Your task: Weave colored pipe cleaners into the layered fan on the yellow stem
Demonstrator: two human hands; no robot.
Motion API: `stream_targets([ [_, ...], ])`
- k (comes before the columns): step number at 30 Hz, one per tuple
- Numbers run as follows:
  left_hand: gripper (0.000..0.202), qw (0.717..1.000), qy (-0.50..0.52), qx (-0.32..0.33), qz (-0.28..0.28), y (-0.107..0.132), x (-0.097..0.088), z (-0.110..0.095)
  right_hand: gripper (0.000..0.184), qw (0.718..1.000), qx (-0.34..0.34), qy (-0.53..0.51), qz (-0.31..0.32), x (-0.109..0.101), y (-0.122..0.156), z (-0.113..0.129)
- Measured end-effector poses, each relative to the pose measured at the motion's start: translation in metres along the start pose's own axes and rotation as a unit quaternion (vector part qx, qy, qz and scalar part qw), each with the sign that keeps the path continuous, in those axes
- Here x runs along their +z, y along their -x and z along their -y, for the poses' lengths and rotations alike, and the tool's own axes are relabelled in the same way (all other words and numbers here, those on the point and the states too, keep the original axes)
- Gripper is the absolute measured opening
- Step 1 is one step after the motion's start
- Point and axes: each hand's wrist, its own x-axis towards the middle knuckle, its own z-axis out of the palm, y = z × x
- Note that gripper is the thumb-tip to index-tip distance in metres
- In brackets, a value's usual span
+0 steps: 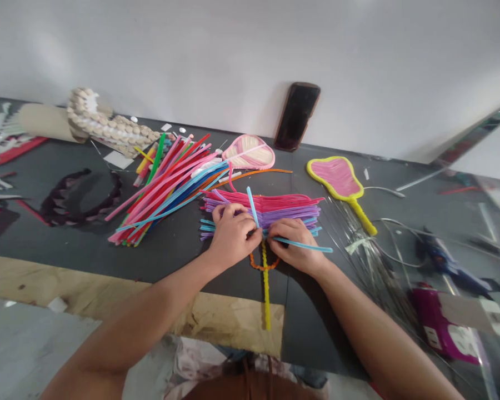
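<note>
A row of pink, purple and blue pipe cleaners (275, 204) lies side by side on the dark table, joined along the middle. From its centre a twisted yellow stem (266, 300) runs toward me, with an orange loop (260, 268) across it. My left hand (235, 233) rests on the left half, thumb and finger closed at the centre by a light blue pipe cleaner (252, 205) that sticks up. My right hand (294, 241) pinches at the same spot from the right; a light blue end (304, 244) passes out under its fingers.
Loose coloured pipe cleaners (162, 194) are heaped left of the work. A phone (296, 116) leans on the wall. At right lie a pink-and-yellow paddle shape (337, 176), thin wires (358, 250) and a glue gun (454, 266). A dark headband (81, 197) sits at left.
</note>
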Motion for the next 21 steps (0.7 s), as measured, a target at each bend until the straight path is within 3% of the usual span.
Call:
stream_targets([
  [9, 0.023, 1.0, -0.004, -0.01, -0.006, -0.0006, 0.0011, 0.0009, 0.011, 1.0, -0.007, 0.005, 0.03, -0.006, -0.0011, 0.0062],
  [21, 0.02, 1.0, -0.027, -0.002, -0.008, 0.0002, 0.0009, 0.0003, 0.008, 0.999, -0.024, 0.043, 0.012, 0.0008, 0.0002, -0.0003],
])
